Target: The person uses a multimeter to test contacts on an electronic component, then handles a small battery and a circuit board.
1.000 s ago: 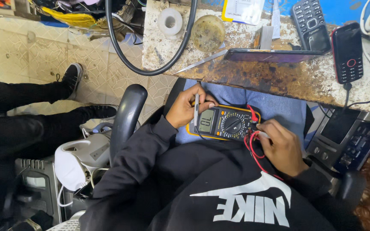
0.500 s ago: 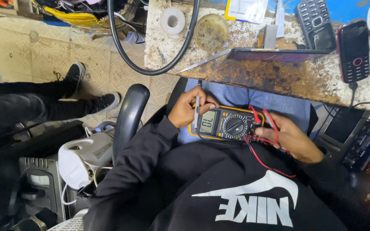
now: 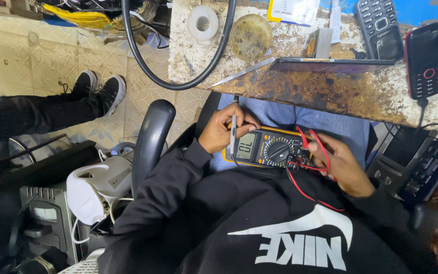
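Head view looks down onto your lap, where a yellow-edged multimeter [image 3: 269, 149] lies flat on your thighs, just below the edge of the stained workbench [image 3: 300, 86]. Your left hand [image 3: 224, 129] is closed around a slim grey probe [image 3: 232, 134], pinched upright between thumb and fingers at the meter's left end, beside its display. Your right hand [image 3: 343, 165] has slid in from the meter's right side over the last second and now rests at its right edge, fingers curled loosely around the red test leads [image 3: 313, 147]; how firmly they are gripped you cannot tell from here. The meter itself has barely shifted, so the change is only that both hands have settled on it. On the bench above lie two keypad phones [image 3: 424, 58], a dark tablet [image 3: 330, 65], tweezers [image 3: 242, 73] and a round tin [image 3: 250, 35].
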